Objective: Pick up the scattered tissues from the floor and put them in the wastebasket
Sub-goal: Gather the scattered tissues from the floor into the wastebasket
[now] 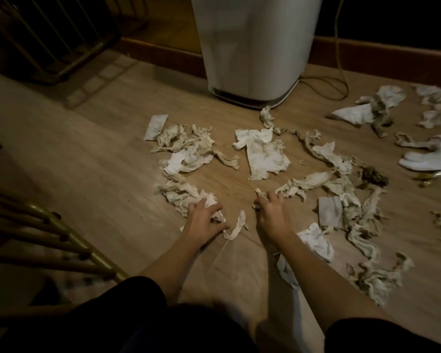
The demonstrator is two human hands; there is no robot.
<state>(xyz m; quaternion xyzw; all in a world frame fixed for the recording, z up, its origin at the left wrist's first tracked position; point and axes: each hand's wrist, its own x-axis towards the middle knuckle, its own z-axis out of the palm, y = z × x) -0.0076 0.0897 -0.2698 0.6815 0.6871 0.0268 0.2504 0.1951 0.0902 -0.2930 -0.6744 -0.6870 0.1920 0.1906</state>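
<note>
Several crumpled white tissues, some stained brown, lie scattered over the wooden floor; one large flat tissue sits in the middle. A tall white wastebasket stands at the back, its top out of frame. My left hand presses down on a crumpled tissue at the left of the pile, fingers curled around it. My right hand is closed on a small tissue scrap that pokes out above the knuckles. More tissues lie beside my right forearm.
A brass-coloured chair frame stands at the near left, and a dark barred rack at the far left. A cable loops on the floor right of the wastebasket. A dark clump lies among the right-hand tissues.
</note>
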